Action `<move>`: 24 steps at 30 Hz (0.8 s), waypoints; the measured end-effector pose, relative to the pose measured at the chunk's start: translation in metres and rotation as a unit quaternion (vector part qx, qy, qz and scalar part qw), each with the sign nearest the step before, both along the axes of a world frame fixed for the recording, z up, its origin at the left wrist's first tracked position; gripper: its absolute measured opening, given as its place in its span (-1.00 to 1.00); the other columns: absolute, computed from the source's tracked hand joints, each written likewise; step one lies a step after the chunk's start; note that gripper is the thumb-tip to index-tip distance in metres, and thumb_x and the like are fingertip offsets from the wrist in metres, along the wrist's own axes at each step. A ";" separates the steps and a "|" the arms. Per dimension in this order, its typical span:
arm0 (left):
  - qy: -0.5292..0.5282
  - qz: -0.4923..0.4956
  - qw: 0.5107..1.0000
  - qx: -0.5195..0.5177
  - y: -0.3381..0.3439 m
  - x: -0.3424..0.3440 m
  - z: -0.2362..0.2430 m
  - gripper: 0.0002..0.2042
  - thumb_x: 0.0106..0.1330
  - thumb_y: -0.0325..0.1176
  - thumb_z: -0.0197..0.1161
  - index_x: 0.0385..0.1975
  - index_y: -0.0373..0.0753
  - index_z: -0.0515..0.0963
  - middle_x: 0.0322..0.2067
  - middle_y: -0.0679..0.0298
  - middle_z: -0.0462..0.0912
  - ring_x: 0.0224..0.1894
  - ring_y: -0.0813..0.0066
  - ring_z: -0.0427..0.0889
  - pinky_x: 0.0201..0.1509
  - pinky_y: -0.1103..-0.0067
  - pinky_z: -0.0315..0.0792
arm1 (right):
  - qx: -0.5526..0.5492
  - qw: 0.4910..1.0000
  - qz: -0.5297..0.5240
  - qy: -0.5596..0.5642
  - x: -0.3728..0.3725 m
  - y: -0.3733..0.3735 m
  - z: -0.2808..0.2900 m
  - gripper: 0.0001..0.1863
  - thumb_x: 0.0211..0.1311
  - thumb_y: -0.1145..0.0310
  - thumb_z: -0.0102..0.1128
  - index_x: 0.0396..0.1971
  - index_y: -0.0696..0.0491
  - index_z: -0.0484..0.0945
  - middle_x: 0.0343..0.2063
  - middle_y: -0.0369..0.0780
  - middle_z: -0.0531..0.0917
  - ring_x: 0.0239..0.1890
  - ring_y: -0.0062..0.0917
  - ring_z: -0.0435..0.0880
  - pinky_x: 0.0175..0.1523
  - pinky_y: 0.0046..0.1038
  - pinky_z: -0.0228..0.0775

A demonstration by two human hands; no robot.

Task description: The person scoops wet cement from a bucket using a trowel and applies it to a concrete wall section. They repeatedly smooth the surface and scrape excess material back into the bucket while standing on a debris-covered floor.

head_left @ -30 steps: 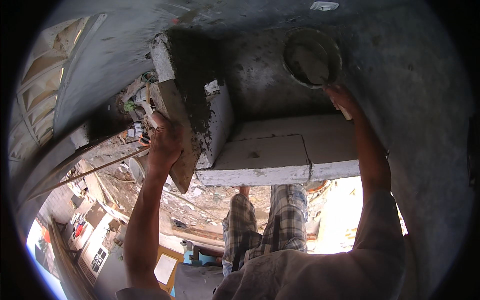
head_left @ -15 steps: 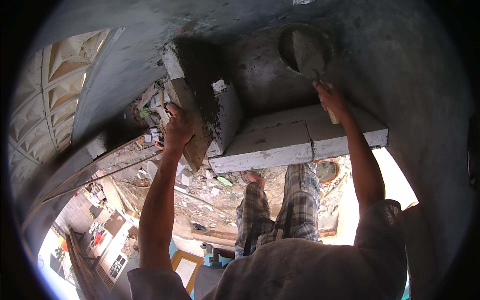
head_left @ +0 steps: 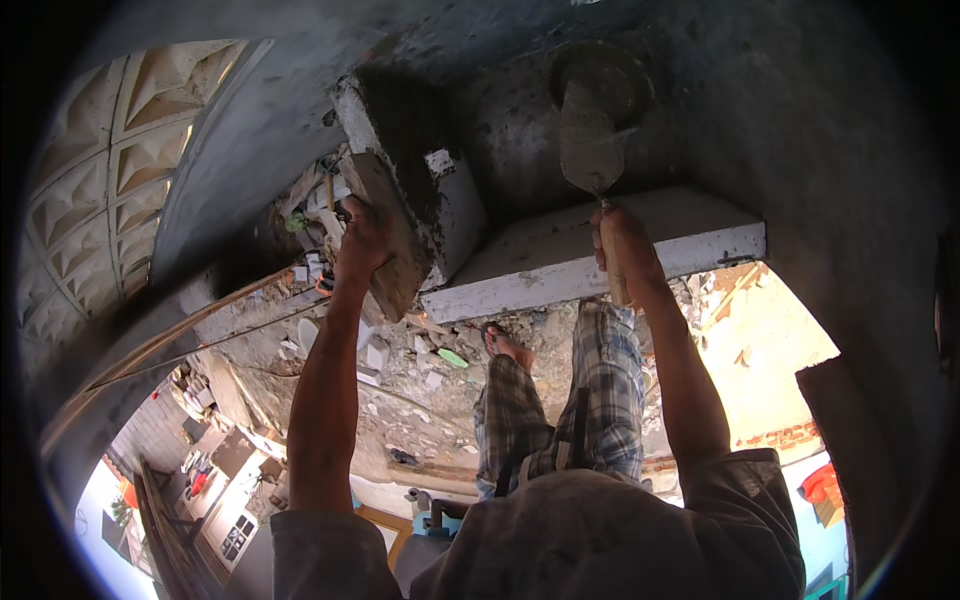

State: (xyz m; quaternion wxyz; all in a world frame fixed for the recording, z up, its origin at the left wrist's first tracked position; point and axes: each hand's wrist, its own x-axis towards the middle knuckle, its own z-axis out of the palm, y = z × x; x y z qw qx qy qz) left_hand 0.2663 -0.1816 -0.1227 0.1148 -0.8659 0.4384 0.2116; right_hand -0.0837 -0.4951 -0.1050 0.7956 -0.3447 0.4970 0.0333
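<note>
My right hand (head_left: 626, 245) is wrapped round the wooden handle of a trowel (head_left: 592, 150). Its grey pointed blade is held above the ledge and points away from me, the tip overlapping the near rim of a round mortar bowl (head_left: 640, 92). Whether mortar lies on the blade, I cannot tell. At left, my left hand (head_left: 364, 243) grips the outer edge of a short wooden board (head_left: 398, 235). That board stands against the end of a low block wall (head_left: 462, 215), partly coated with dark wet mortar.
A pale block ledge (head_left: 590, 278) runs in front of me below the bowl. Rubble (head_left: 430, 370) and broken pieces cover the ground around my foot. Long wooden poles (head_left: 190, 325) stretch along the left, under a patterned block screen (head_left: 140, 160). A grey wall curves round the right.
My right hand has drawn the trowel back from the bowl, toward me and slightly left. My left hand remains on the board. The view has shifted slightly.
</note>
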 end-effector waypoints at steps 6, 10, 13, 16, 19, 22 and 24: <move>0.082 0.188 0.978 -0.047 0.004 -0.056 0.033 -0.51 0.46 -0.11 0.03 0.04 -0.39 0.03 -0.22 -0.47 0.60 -0.09 -0.53 0.56 0.02 -0.10 0.44 | -0.103 0.994 0.000 0.025 -0.026 0.002 0.024 -0.59 0.38 0.04 -0.08 -0.11 0.09 0.52 -0.55 -0.30 0.49 -0.58 -0.60 0.49 -0.44 -0.48 0.36; 0.084 0.227 0.968 -0.068 -0.005 -0.082 0.038 -0.53 0.46 -0.12 0.02 0.01 -0.39 0.03 -0.23 -0.48 0.60 -0.11 -0.55 0.55 0.04 -0.11 0.43 | -0.148 0.988 -0.001 0.035 -0.039 0.006 0.047 -0.60 0.42 0.08 -0.12 -0.06 0.09 0.53 -0.53 -0.30 0.50 -0.57 -0.61 0.50 -0.44 -0.50 0.37; 0.068 0.205 0.974 -0.063 -0.008 -0.087 0.035 -0.55 0.46 -0.14 0.01 0.00 -0.39 0.04 -0.25 -0.48 0.60 -0.12 -0.56 0.56 0.03 -0.11 0.43 | -0.206 0.977 -0.029 0.044 -0.054 -0.001 0.069 -0.60 0.44 0.11 -0.13 -0.02 0.08 0.52 -0.52 -0.31 0.49 -0.57 -0.63 0.49 -0.42 -0.51 0.37; 0.062 0.203 0.976 -0.056 -0.010 -0.087 0.031 -0.58 0.46 -0.16 0.01 -0.03 -0.38 0.04 -0.26 -0.47 0.61 -0.14 -0.55 0.57 0.01 -0.11 0.43 | -0.322 0.943 -0.070 0.050 -0.066 -0.015 0.095 -0.58 0.45 0.18 -0.09 0.07 0.18 0.50 -0.52 -0.31 0.47 -0.56 -0.62 0.46 -0.41 -0.50 0.38; 0.063 0.200 0.976 -0.057 -0.013 -0.086 0.029 -0.59 0.45 -0.17 0.03 -0.05 -0.37 0.05 -0.29 -0.46 0.61 -0.16 -0.54 0.58 0.00 -0.11 0.43 | -0.413 0.896 -0.057 0.151 -0.057 -0.009 0.109 -0.60 0.50 0.22 0.00 0.11 0.22 0.47 -0.42 -0.18 0.60 -0.46 -0.57 0.57 -0.34 -0.44 0.43; 0.053 0.189 0.977 -0.081 -0.017 -0.089 0.031 -0.59 0.44 -0.18 0.04 -0.06 -0.38 0.06 -0.32 -0.44 0.62 -0.19 -0.52 0.60 -0.03 -0.11 0.46 | -0.536 0.819 0.003 0.205 -0.029 0.033 0.104 -0.57 0.49 0.23 0.10 0.12 0.27 0.42 -0.26 0.16 0.65 -0.28 0.06 0.70 -0.28 -0.15 0.50; 0.043 0.201 0.976 -0.079 -0.022 -0.092 0.034 -0.58 0.44 -0.19 0.04 -0.05 -0.40 0.06 -0.33 -0.45 0.61 -0.23 -0.50 0.61 -0.06 -0.10 0.48 | -0.472 0.829 0.244 0.174 -0.007 0.089 0.098 -0.58 0.43 0.26 0.16 0.10 0.26 0.43 -0.24 0.12 0.67 -0.26 0.07 0.70 -0.27 -0.07 0.53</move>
